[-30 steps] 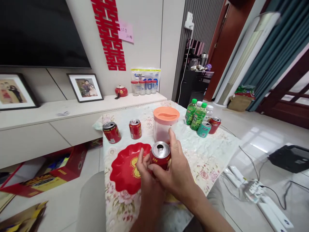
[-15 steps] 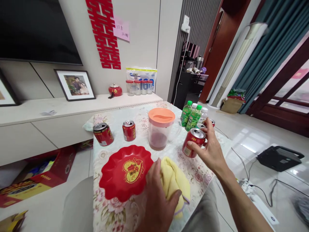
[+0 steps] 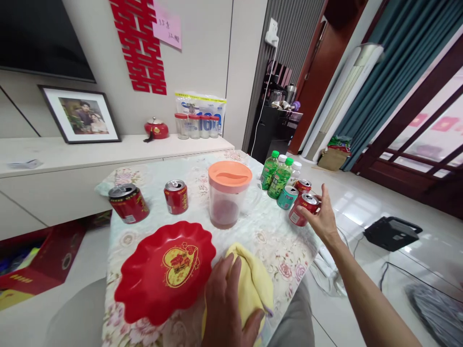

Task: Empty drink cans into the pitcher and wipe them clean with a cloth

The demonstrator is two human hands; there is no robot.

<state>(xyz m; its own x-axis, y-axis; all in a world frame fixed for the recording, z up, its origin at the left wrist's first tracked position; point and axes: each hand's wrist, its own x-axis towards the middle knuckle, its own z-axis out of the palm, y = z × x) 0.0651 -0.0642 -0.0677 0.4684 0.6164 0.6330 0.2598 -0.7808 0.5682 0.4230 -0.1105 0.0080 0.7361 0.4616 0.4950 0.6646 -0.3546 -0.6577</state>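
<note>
My right hand (image 3: 321,217) is round a red drink can (image 3: 297,217) at the table's right edge, thumb on the near side and fingers behind. The can stands close beside a teal can (image 3: 287,198), with another red can (image 3: 303,185) behind them. My left hand (image 3: 227,301) lies over a bunched yellow cloth (image 3: 253,279), cloth showing between thumb and fingers. Left of that hand is a red scalloped plate (image 3: 144,270) with a gold heart print. A clear plastic pitcher (image 3: 224,207) with an orange lid (image 3: 230,174) stands behind the cloth.
Two more red cans, one large (image 3: 129,203) and one small (image 3: 176,196), stand at the back left. Green-capped bottles (image 3: 280,178) and white-capped ones cluster at the back right. A floral cloth covers the table (image 3: 275,250). Beyond is a low cabinet (image 3: 72,159); cables lie on the floor.
My right hand has moved the red can away to the right, beside the teal can. My left hand has come further over the yellow cloth. The view has turned slightly right.
</note>
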